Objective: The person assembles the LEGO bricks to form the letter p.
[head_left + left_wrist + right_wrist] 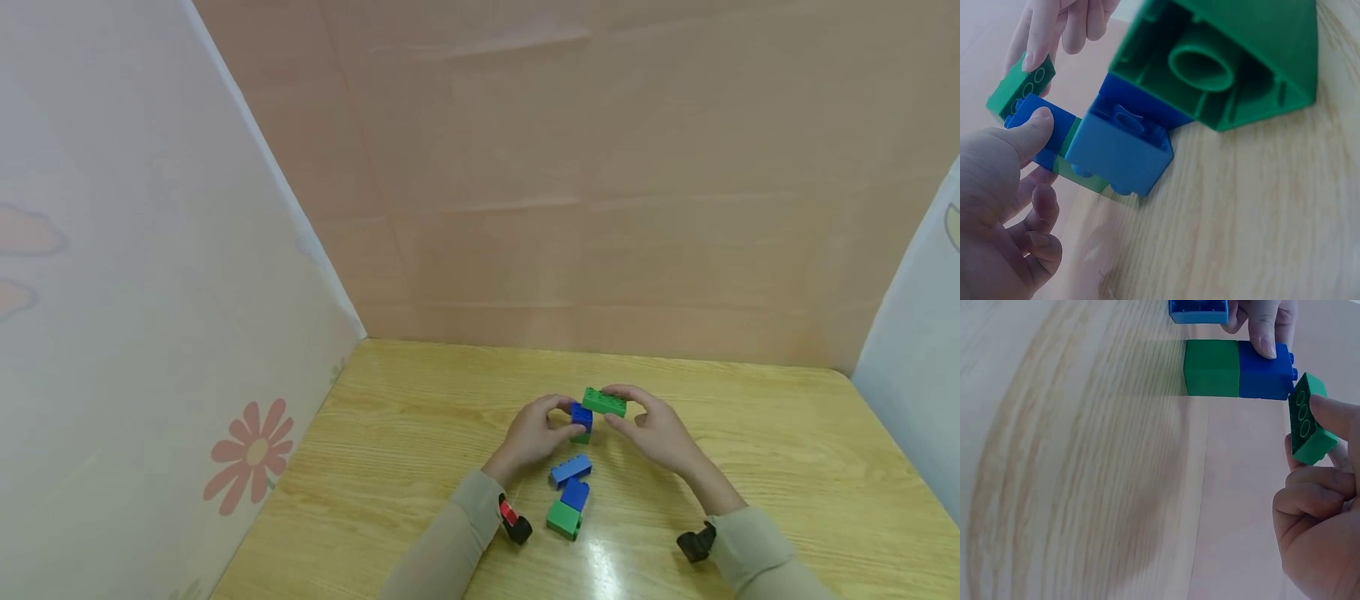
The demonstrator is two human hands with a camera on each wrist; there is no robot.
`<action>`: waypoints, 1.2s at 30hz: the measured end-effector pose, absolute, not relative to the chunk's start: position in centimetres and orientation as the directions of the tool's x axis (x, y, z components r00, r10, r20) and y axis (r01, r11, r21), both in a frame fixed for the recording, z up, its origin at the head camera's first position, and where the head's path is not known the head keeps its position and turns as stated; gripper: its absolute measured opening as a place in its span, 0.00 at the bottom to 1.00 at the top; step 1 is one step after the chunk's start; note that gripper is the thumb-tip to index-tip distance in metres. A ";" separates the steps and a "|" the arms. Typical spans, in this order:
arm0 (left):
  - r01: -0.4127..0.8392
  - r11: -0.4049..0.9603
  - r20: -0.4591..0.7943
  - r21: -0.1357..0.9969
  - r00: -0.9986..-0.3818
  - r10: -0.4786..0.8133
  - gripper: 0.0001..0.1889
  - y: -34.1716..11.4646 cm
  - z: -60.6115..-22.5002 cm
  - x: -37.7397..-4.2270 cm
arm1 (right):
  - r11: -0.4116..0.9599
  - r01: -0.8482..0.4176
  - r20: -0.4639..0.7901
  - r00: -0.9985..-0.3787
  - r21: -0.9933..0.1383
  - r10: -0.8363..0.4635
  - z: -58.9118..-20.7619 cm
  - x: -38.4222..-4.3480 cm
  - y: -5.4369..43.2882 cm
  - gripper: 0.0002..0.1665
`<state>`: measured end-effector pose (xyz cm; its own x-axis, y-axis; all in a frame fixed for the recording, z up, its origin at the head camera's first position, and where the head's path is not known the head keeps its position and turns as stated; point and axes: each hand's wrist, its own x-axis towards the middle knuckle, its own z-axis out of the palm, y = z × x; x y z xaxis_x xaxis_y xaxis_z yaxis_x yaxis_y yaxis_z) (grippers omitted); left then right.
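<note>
Between thumb and fingers my left hand (pixel 529 433) grips a dark blue brick (pixel 1263 381), which stands on top of a green brick (pixel 1211 369) on the table. My right hand (pixel 663 435) pinches a longer green brick (pixel 604 402) by its far end. That brick is tilted, its hollow underside (pixel 1302 415) facing the studs of the dark blue one. Its near end reaches the stack's top edge; whether they touch, I cannot tell. Closer to me lie a light blue brick (pixel 572 471), another dark blue brick (pixel 575 494) and a green brick (pixel 564 519).
The wooden table (pixel 420 400) ends at a tan back wall (pixel 570 208). A pale wall with a flower print (pixel 255 454) borders the left side, and another pale wall (pixel 918 333) the right. Both wrists carry black camera mounts (pixel 696 543).
</note>
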<state>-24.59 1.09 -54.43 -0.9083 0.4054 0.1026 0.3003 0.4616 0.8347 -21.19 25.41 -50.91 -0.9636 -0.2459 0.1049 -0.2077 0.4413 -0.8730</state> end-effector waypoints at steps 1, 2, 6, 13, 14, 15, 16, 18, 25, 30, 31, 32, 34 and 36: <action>0.304 0.462 0.105 0.833 -0.908 0.406 0.18 1.1 -54.4 -24.6 | 0.437 -0.202 0.097 -0.963 -0.877 -0.250 -51.0 -21.2 25.4 0.29; 0.308 0.463 0.109 0.831 -0.907 0.407 0.18 1.1 -54.4 -24.6 | 0.435 -0.201 0.095 -0.963 -0.878 -0.254 -51.0 -21.2 25.3 0.29; 0.316 0.457 0.118 0.831 -0.904 0.411 0.18 1.1 -54.5 -24.5 | 0.448 -0.220 0.109 -0.959 -0.867 -0.261 -51.1 -21.3 25.0 0.29; 0.325 0.459 0.126 0.827 -0.902 0.412 0.19 1.1 -54.4 -24.5 | 0.463 -0.283 0.163 -0.945 -0.840 -0.283 -51.3 -21.5 24.6 0.26; 0.327 0.459 0.128 0.826 -0.902 0.412 0.19 1.1 -54.4 -24.5 | 0.465 -0.286 0.164 -0.944 -0.838 -0.285 -51.3 -21.5 24.6 0.26; 0.329 0.459 0.130 0.825 -0.902 0.412 0.19 1.1 -54.4 -24.5 | 0.466 -0.287 0.163 -0.944 -0.837 -0.288 -51.2 -21.5 24.6 0.26; 0.330 0.460 0.131 0.825 -0.902 0.412 0.19 1.2 -54.5 -24.5 | 0.465 -0.287 0.162 -0.943 -0.838 -0.290 -51.2 -21.5 24.5 0.26; 0.328 0.458 0.131 0.826 -0.902 0.411 0.19 1.2 -54.5 -24.5 | 0.462 -0.283 0.156 -0.943 -0.841 -0.293 -51.1 -21.5 24.5 0.26; 0.336 0.452 0.139 0.826 -0.900 0.413 0.17 1.1 -54.6 -24.7 | 0.439 -0.270 0.145 -0.944 -0.857 -0.296 -51.1 -21.6 24.4 0.24; 0.338 0.444 0.140 0.830 -0.897 0.420 0.17 1.1 -54.7 -24.7 | 0.408 -0.258 0.151 -0.949 -0.876 -0.276 -51.3 -21.9 24.0 0.22; 0.338 0.444 0.140 0.830 -0.897 0.420 0.17 1.1 -54.7 -24.7 | 0.400 -0.253 0.151 -0.951 -0.881 -0.270 -51.4 -21.9 23.9 0.22; 0.337 0.442 0.140 0.831 -0.897 0.419 0.17 1.1 -54.7 -24.7 | 0.396 -0.249 0.151 -0.953 -0.884 -0.263 -51.4 -22.0 23.8 0.22; 0.336 0.442 0.140 0.832 -0.897 0.418 0.17 1.1 -54.8 -24.8 | 0.388 -0.252 0.159 -0.954 -0.887 -0.254 -51.6 -22.3 23.6 0.21; 0.334 0.439 0.140 0.834 -0.898 0.417 0.16 1.1 -54.8 -24.8 | 0.381 -0.252 0.167 -0.956 -0.890 -0.243 -51.7 -22.5 23.5 0.20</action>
<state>-24.80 1.08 -54.79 -0.8980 0.4172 0.1397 0.3336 0.4388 0.8344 -22.46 23.47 -51.69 -0.9556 -0.2429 0.1666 -0.2520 0.3811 -0.8895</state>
